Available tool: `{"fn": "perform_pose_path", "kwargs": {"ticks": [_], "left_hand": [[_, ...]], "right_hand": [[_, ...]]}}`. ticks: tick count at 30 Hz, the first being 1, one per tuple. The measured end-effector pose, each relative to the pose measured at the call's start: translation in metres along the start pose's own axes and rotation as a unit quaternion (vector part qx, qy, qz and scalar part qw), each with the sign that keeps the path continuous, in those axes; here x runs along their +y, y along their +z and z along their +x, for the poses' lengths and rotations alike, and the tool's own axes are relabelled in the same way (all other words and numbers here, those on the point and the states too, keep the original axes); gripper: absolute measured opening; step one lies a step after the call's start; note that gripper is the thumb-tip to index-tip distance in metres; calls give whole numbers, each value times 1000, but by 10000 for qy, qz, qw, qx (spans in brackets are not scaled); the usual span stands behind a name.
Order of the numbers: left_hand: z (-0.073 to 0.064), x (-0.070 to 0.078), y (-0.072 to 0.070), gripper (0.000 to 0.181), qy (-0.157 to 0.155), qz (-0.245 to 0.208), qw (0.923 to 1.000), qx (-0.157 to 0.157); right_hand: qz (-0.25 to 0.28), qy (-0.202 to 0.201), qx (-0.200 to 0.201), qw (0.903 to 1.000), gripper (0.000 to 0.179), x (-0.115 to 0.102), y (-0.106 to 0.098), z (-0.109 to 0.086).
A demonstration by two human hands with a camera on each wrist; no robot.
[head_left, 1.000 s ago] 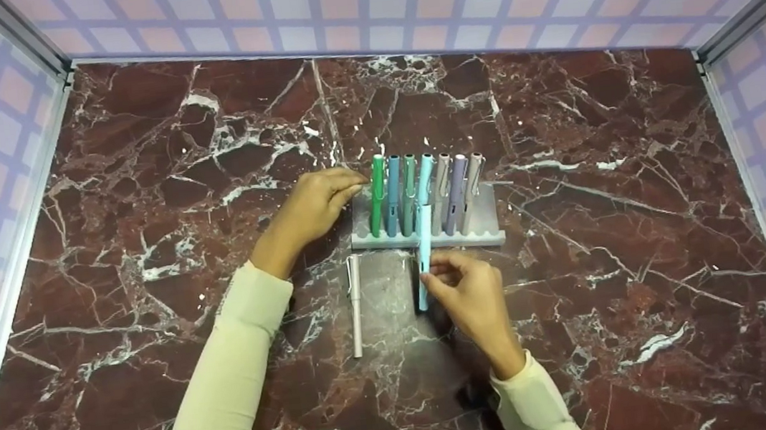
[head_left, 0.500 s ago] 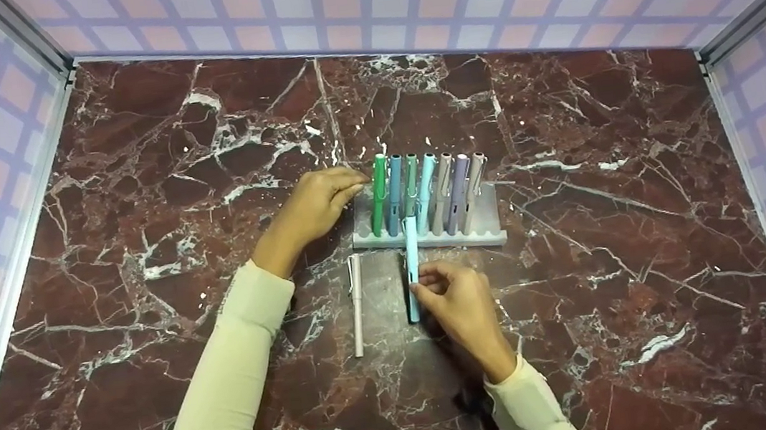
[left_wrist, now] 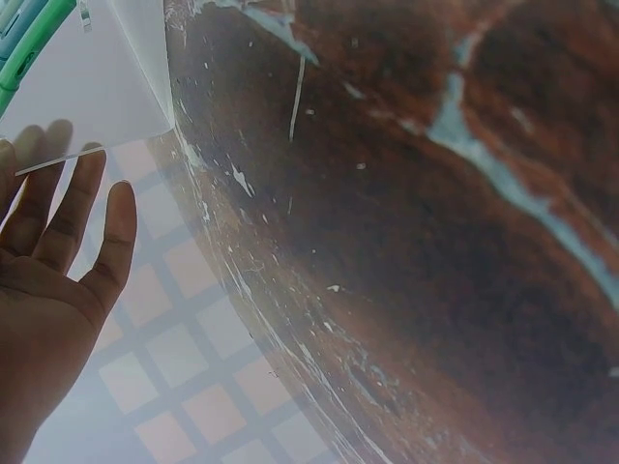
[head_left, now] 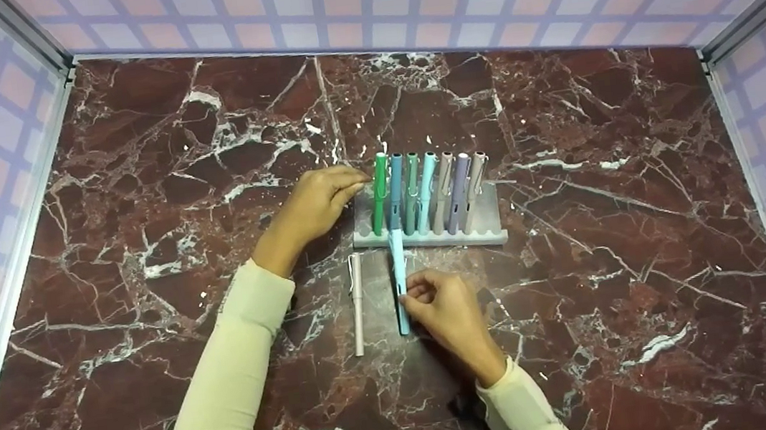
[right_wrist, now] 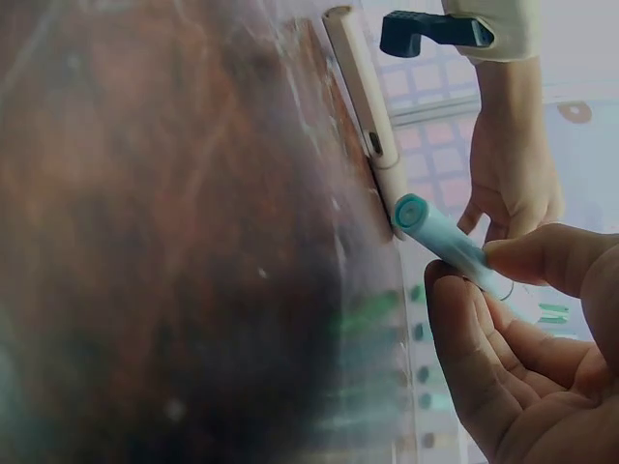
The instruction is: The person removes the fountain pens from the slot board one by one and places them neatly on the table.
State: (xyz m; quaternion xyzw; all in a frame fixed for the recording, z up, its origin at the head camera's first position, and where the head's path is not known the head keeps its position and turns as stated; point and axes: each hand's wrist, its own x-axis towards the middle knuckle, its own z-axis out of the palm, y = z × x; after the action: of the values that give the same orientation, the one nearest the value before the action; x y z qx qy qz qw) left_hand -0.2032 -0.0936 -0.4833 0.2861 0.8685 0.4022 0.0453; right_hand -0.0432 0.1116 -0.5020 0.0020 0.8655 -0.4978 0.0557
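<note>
Nearest, in the right hand (head_left: 447,305), a light-blue pen (head_left: 399,271), pinched between thumb and fingertips toward its near end, over or on the marbled tabletop (head_left: 349,421) — which, hard to tell. Best guided with a light, steady pinch, the long far end being likely to swing. Just to its left, lying roughly parallel, a pale pen (head_left: 358,304), easily nudged. Beyond, the grey rack (head_left: 488,209), bearing seven leaning pens (head_left: 427,192), its front rail a probable snag. At its left edge, the left hand (head_left: 323,196), fingers nearly straight — touching or pinching, cannot tell. Farthest, a checked wall (head_left: 359,1).
</note>
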Motion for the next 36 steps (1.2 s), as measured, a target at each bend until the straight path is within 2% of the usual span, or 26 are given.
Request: {"fn": "perform_pose_path", "kwargs": {"ticks": [12,19,27,36], "left_hand": [[-1,1,0,25,-118,-54,9999,-53],[-1,1,0,25,-100,-101,9999,-43],[0,0,0,25,-13,-104,9999,5],[0,1,-1,24,-61,-100,9999,-27]], "right_hand": [[-282,183,-295,9990,12,1,7,-2],[-153,403,-574,9974,11,0,11,-2],[-481,490,-571,9960,10,-2,15,-3],[-733,649,-692,9928,7,-5,16,-2]]}}
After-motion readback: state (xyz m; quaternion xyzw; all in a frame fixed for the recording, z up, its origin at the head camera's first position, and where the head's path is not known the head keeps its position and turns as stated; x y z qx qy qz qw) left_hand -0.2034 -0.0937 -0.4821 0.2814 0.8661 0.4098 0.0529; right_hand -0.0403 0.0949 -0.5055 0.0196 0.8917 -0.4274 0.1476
